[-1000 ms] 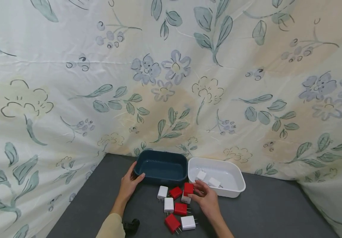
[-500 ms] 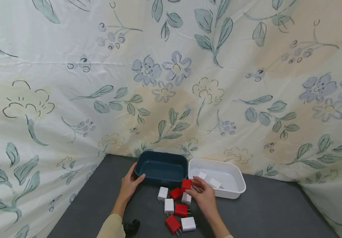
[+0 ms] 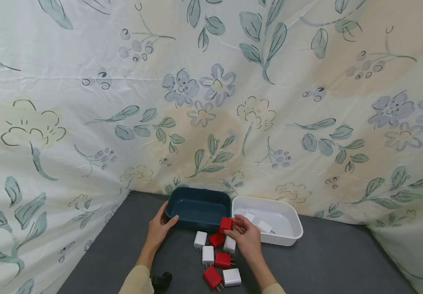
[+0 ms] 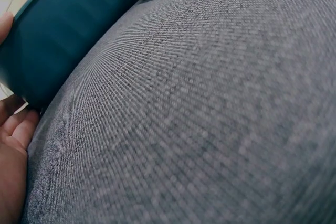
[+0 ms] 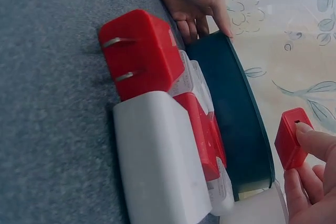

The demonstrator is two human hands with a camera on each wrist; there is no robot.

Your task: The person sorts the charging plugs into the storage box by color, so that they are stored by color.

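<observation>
My right hand [image 3: 248,240] pinches a red charger plug [image 3: 225,225] between thumb and fingers, raised near the front right corner of a dark teal tray [image 3: 200,223]. In the right wrist view the held red charger [image 5: 290,139] stands clear of the others. My left hand [image 3: 157,229] grips the left end of the teal tray, thumb at the rim and fingers along the outside. In front of the tray lie several chargers, among them a white charger [image 3: 208,255], a red charger [image 3: 222,259] and a nearer red charger [image 3: 212,277]. The teal tray's visible inside holds nothing.
A white tray [image 3: 288,237] adjoins the teal one on the right, with white chargers [image 3: 265,226] inside. A small black object [image 3: 162,281] lies by my left sleeve. Dark grey cloth [image 3: 329,261] covers the table; a floral curtain [image 3: 270,175] hangs behind.
My right hand has carried the red charger up and leftward, off the white charger below it and toward the teal tray. The left hand has stayed on the tray.
</observation>
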